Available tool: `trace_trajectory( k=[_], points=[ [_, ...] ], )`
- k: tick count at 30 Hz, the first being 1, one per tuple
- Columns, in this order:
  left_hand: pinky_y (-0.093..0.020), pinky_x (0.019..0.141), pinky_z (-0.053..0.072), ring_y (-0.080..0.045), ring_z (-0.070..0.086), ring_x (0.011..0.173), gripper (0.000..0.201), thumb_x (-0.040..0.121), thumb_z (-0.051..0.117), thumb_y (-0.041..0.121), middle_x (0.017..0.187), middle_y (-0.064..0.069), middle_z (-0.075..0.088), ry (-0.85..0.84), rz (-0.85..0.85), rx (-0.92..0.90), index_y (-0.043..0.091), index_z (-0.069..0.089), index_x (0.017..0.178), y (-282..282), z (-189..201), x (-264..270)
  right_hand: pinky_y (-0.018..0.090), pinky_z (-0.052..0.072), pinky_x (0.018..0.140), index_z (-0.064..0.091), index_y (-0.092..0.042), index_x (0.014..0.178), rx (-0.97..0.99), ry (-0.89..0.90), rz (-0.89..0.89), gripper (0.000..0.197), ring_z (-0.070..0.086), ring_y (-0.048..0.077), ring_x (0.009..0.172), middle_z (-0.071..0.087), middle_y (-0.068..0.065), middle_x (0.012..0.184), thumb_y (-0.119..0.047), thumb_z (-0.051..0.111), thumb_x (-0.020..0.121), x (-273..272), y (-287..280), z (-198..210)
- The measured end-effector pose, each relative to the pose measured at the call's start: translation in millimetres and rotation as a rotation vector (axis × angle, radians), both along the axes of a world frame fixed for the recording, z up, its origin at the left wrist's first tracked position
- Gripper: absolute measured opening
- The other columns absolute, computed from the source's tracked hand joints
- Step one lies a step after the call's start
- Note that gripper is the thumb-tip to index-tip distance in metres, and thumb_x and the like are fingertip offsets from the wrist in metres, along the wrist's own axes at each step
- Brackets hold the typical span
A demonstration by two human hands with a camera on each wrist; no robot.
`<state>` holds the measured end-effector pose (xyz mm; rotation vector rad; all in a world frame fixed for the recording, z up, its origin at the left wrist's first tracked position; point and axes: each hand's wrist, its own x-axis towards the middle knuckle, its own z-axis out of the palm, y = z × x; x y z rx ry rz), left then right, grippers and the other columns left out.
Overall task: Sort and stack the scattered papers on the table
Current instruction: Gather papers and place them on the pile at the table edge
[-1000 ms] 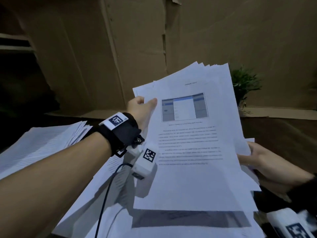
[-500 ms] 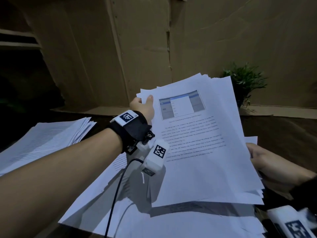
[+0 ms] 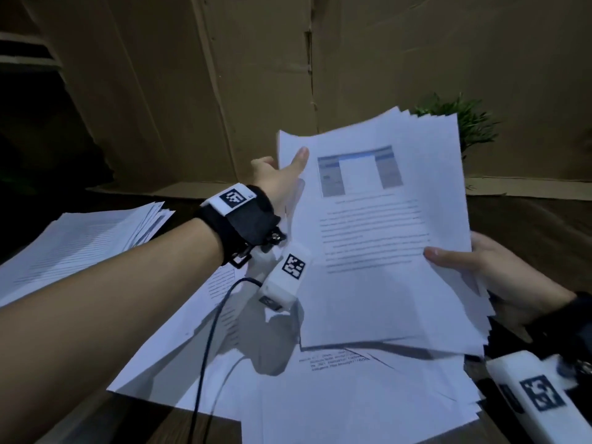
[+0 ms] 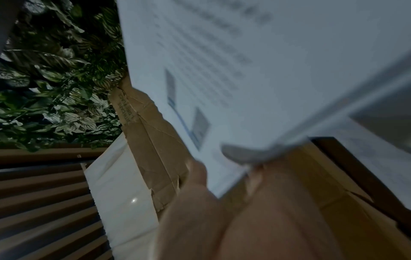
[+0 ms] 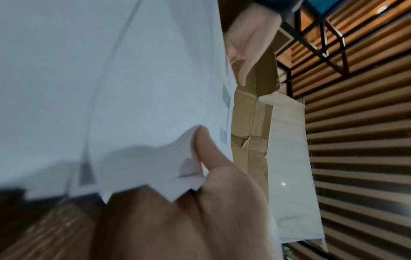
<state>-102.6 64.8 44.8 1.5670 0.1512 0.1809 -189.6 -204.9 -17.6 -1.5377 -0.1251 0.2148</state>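
Note:
I hold a loose bundle of printed sheets (image 3: 381,238) tilted up above the table; its top page shows a grey and blue figure over text. My left hand (image 3: 282,174) pinches the bundle's upper left corner, thumb on the front. My right hand (image 3: 480,267) grips the right edge, thumb across the top page and fingers hidden behind. In the left wrist view the bundle (image 4: 255,70) rises from my left hand (image 4: 233,167). In the right wrist view my right hand (image 5: 206,158) has its thumb on the ragged sheet edges (image 5: 133,105). More sheets (image 3: 336,395) lie scattered on the table beneath.
A second pile of papers (image 3: 80,238) lies fanned at the left of the dark wooden table (image 3: 134,421). Cardboard panels (image 3: 256,75) stand behind. A small green plant (image 3: 467,120) sits at the back right, partly behind the bundle.
The bundle has been lifted and tilted more upright and to the right. My right thumb has come onto the top page, and my left thumb has shifted up to the upper left corner.

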Motion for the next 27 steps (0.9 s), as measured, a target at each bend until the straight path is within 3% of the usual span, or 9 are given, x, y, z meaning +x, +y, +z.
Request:
trace_trajectory(
  k=[2,4,8,13,16,19,21,25,27],
  points=[
    [-0.043,0.08,0.058,-0.026,0.065,0.111,0.094,0.072,0.083,0.043,0.133,-0.003,0.06,0.077,-0.264,0.044,0.013,0.034,0.147,10,-7,-7,0.031,0.061,0.065,0.063,-0.013,0.126,0.069,-0.019,-0.016,0.033,0.074,0.03,0.096,0.075,0.007,0.113,-0.01,0.053,0.095,0,-4,2],
    [-0.043,0.084,0.058,-0.025,0.065,0.114,0.06,0.089,0.07,0.02,0.132,-0.003,0.064,0.055,-0.505,0.222,0.015,0.044,0.144,11,-17,-20,0.032,0.061,0.067,0.062,-0.016,0.126,0.121,-0.044,-0.008,0.035,0.073,0.03,0.099,0.074,0.006,0.118,-0.008,0.05,0.095,0,-5,2],
    [-0.045,0.103,0.049,-0.025,0.061,0.12,0.047,0.095,0.055,-0.003,0.135,-0.008,0.061,-0.099,-0.521,0.155,0.008,0.047,0.14,1,-33,-35,0.043,0.061,0.081,0.058,-0.018,0.133,0.131,-0.061,0.02,0.05,0.07,0.033,0.107,0.07,0.007,0.125,0.001,0.052,0.088,0,-1,-2],
    [-0.049,0.103,0.048,-0.027,0.065,0.114,0.035,0.096,0.059,0.006,0.127,-0.01,0.066,-0.168,-0.342,0.092,0.0,0.057,0.131,-3,-40,-30,0.037,0.062,0.075,0.063,-0.02,0.129,0.229,0.023,0.041,0.038,0.072,0.029,0.103,0.072,0.005,0.121,-0.028,0.051,0.094,-2,0,0],
    [-0.041,0.093,0.054,-0.022,0.07,0.104,0.031,0.096,0.061,0.018,0.119,-0.006,0.07,-0.168,-0.304,0.106,0.003,0.063,0.124,-8,-35,-35,0.04,0.06,0.083,0.062,-0.02,0.131,0.17,-0.031,0.066,0.039,0.071,0.029,0.107,0.071,0.005,0.125,-0.021,0.052,0.094,-3,1,-1],
    [-0.027,0.069,0.05,-0.015,0.065,0.069,0.032,0.097,0.057,0.038,0.089,-0.002,0.069,-0.115,-0.297,0.163,0.008,0.066,0.103,-9,-25,-41,0.039,0.058,0.088,0.059,-0.02,0.135,0.112,-0.138,0.042,0.044,0.068,0.028,0.113,0.068,0.003,0.129,-0.009,0.052,0.092,-3,1,-5],
    [-0.029,0.062,0.048,-0.021,0.058,0.057,0.044,0.098,0.046,0.053,0.074,-0.001,0.059,0.01,-0.321,0.249,0.011,0.057,0.094,-3,-17,-45,0.037,0.058,0.088,0.055,-0.021,0.14,0.131,-0.22,0.007,0.045,0.066,0.026,0.118,0.066,0.0,0.133,-0.007,0.048,0.098,1,-4,-6],
    [-0.041,0.086,0.054,-0.026,0.067,0.097,0.044,0.1,0.043,0.05,0.109,-0.005,0.068,0.224,-0.309,0.552,0.013,0.055,0.12,29,-17,-45,0.04,0.05,0.101,0.043,-0.021,0.15,0.194,-0.369,-0.14,0.049,0.056,0.023,0.131,0.055,-0.002,0.147,-0.014,0.043,0.102,27,-35,-6],
    [-0.038,0.081,0.051,-0.026,0.06,0.092,0.035,0.099,0.052,0.041,0.108,-0.005,0.063,0.327,-0.301,0.705,0.01,0.055,0.116,46,-25,-45,0.041,0.046,0.107,0.041,-0.02,0.151,0.212,-0.391,-0.188,0.052,0.05,0.022,0.137,0.051,-0.002,0.15,-0.024,0.05,0.1,40,-55,-6]
  ],
)
